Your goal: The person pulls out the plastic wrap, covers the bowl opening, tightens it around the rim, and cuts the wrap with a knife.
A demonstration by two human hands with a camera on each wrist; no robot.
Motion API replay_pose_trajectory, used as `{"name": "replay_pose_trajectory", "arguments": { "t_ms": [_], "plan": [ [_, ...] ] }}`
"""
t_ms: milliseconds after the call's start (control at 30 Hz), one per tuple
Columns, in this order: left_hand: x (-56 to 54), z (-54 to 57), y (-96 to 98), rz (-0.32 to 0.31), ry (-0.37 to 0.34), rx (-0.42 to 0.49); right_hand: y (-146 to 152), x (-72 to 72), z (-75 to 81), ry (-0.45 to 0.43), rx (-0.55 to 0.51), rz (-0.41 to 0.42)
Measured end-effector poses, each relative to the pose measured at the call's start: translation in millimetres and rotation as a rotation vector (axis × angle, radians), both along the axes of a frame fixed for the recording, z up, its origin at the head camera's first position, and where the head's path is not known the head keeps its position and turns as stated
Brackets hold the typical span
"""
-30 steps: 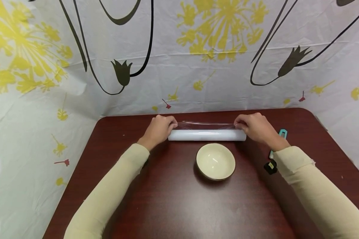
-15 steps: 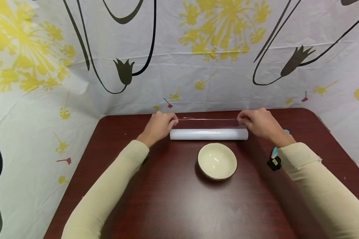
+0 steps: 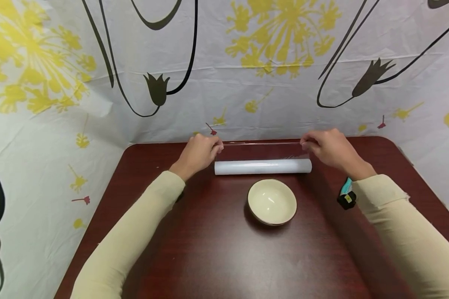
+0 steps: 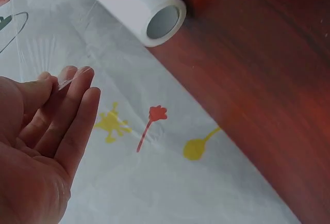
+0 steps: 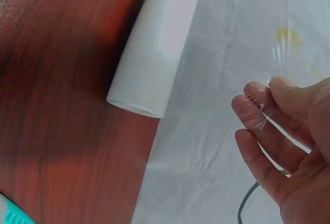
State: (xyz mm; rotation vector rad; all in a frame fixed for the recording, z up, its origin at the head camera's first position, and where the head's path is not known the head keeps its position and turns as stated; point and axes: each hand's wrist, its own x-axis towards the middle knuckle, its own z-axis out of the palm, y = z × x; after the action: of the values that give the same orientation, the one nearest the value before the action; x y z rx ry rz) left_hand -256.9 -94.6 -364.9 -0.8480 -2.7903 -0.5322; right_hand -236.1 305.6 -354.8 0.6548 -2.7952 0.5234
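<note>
From where I stand, the biggest thing is the white flower-printed cloth [image 3: 213, 54], filling the top of the frame and both sides. Below it the dark red-brown desk [image 3: 209, 253] takes up the lower middle, with two pale sleeves [image 3: 129, 234] reaching in from the bottom corners. The white roll [image 3: 263, 167] lies crosswise just above the centre of the frame, and a clear film [image 3: 262, 151] stretches up from it. Just below the roll sits a cream bowl [image 3: 272, 202], upright, nothing visible inside. The left grip [image 3: 199, 152] pinches one end of the film's free edge; the right grip [image 3: 331, 148] pinches the other, film bunched at its fingertips. Smallest is a teal-handled tool [image 3: 346, 187], partly hidden by the right cuff.

I'd judge the step in hand is spreading film off its roll; the next move calls for level, even tension from both grips, so the edge doesn't slip or fold.
</note>
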Motion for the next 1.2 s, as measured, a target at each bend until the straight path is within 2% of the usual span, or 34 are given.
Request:
{"name": "replay_pose_trajectory", "arguments": {
  "t_ms": [100,333,500,767,1200],
  "plan": [
    [-2.2,6.2,-0.3,-0.007,0.022,-0.014,-0.7,1.2,4.4,-0.005,-0.003,-0.001],
    [-4.7,21.1,0.5,-0.016,0.007,-0.014,-0.4,2.2,12.8,-0.002,-0.009,-0.004],
    [-6.5,30.5,1.2,-0.021,0.024,-0.022,0.8,0.4,19.2,0.036,-0.005,0.001],
    [-8.5,39.5,1.2,-0.037,0.050,0.032,2.4,-0.8,30.1,0.080,-0.011,0.000],
    [-15.3,54.9,0.5,-0.029,0.093,0.014,0.9,-1.2,45.2,0.106,0.000,-0.012]
  ]
}}
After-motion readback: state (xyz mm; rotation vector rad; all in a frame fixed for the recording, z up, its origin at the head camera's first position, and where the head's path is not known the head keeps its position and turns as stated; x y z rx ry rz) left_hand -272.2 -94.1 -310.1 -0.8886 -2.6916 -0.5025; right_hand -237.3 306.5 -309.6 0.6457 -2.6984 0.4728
